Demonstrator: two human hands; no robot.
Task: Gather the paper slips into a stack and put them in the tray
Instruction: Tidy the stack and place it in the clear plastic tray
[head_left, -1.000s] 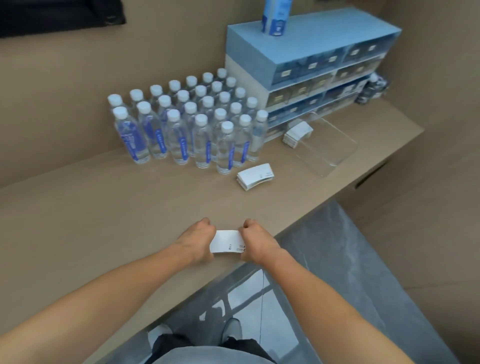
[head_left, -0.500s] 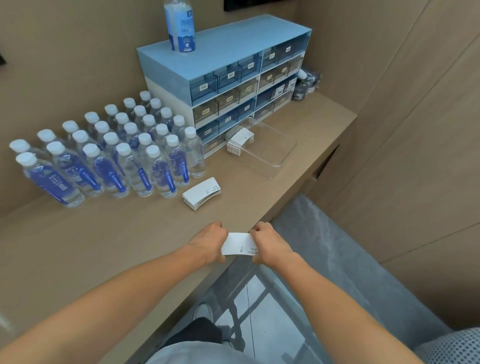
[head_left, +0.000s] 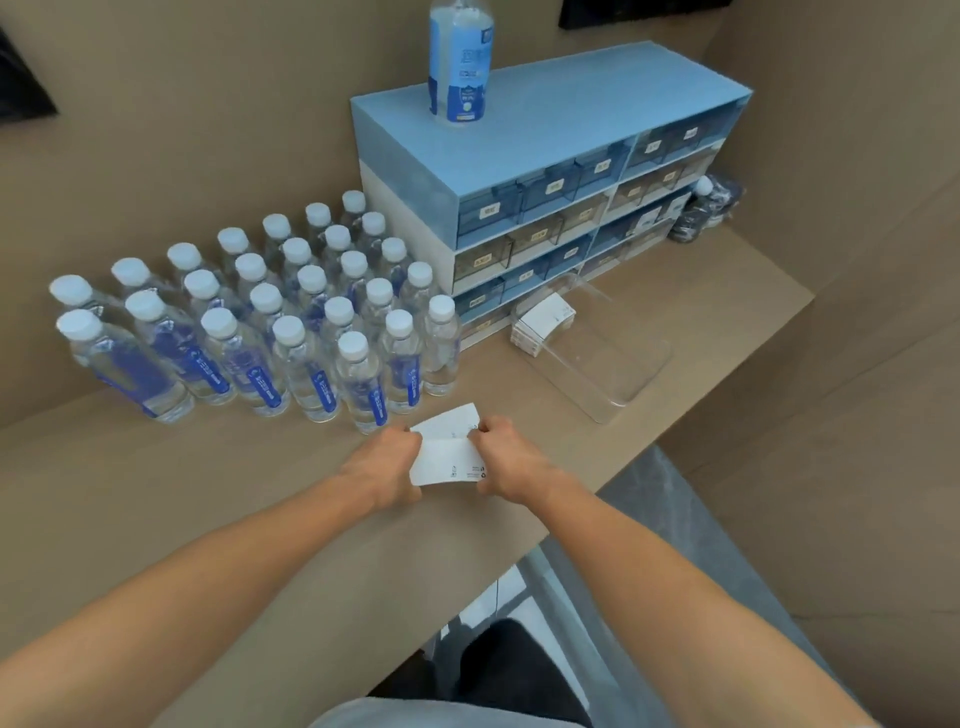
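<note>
Gripping slip stack (head_left: 448, 460) by both short ends, long axis left-right

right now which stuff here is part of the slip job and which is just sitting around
Part of the job:
- paper slips held between left hand and right hand
- second slip stack just behind them
- clear tray
- slips already in the tray

Just sitting around:
- water bottles
- drawer cabinet
- bottle on top

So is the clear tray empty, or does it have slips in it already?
Not empty. A stack of white slips sits in the near-left end of the clear tray, by the drawer unit; the rest of the tray looks bare.
</note>
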